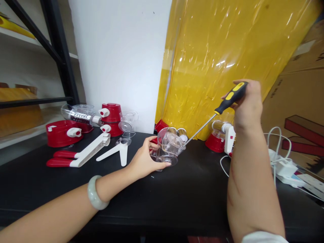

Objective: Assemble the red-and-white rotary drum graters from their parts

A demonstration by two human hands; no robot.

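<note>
My left hand (pixel 149 157) is closed around a clear plastic housing (pixel 169 145), its thumb along the lower rim. A screwdriver (pixel 231 98) with a black and yellow handle is gripped in my right hand (pixel 249 104), raised at the right. Its long metal shaft slants down to the left, and the tip meets or overlaps the right side of the housing; exact contact cannot be told. Just behind the housing are metal grater drums (pixel 182 134) and a red part (pixel 161 125).
Red bases (pixel 63 133), white handles with red grips (pixel 83 150) and a white three-armed piece (pixel 123 153) lie left on the black table (pixel 197 195). Another red base (pixel 215 141) stands right, near a power strip (pixel 291 177) with white cables. A yellow plastic curtain (pixel 215 50) hangs behind.
</note>
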